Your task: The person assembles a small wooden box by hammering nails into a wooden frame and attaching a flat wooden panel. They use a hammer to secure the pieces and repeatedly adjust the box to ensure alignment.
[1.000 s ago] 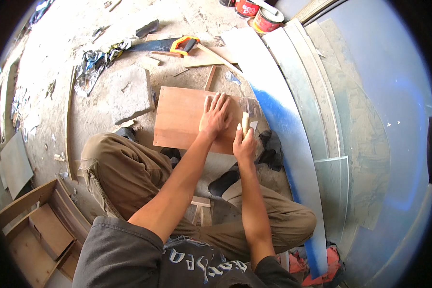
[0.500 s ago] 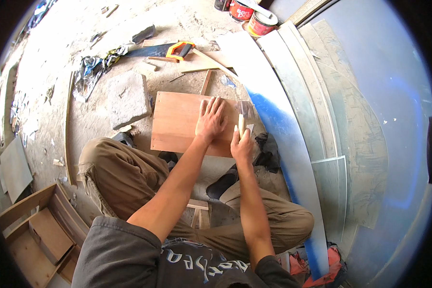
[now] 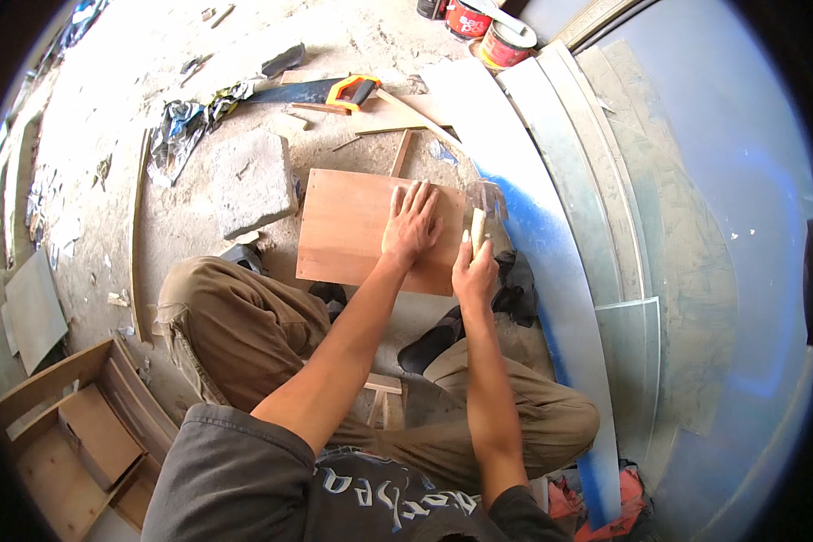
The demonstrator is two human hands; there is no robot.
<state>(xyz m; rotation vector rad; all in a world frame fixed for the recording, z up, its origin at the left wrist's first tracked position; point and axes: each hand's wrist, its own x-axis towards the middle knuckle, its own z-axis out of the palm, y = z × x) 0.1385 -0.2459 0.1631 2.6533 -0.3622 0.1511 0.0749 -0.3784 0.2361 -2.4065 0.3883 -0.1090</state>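
Control of the hammer (image 3: 478, 231) is, in all likelihood, best gained with short, square blows at the three o'clock edge of the wooden panel (image 3: 357, 226), the wrist kept loose. The panel should be pressed down firmly by the left hand (image 3: 413, 226), which is laid flat on it, fingers slightly spread, nothing grasped; its fingertips are best kept well clear of the swing. The hammer is gripped by its pale handle in the right hand (image 3: 475, 273), at about four o'clock from the panel's middle. Whether the edge is touched by the blurred hammer head cannot be told.

The panel is seen just beyond the dark shoes (image 3: 425, 348), with a grey block (image 3: 253, 185) at its ten o'clock. Its reddish-brown, roughly rectangular face looks smooth, and is marked by small dark dots near the nine o'clock edge.
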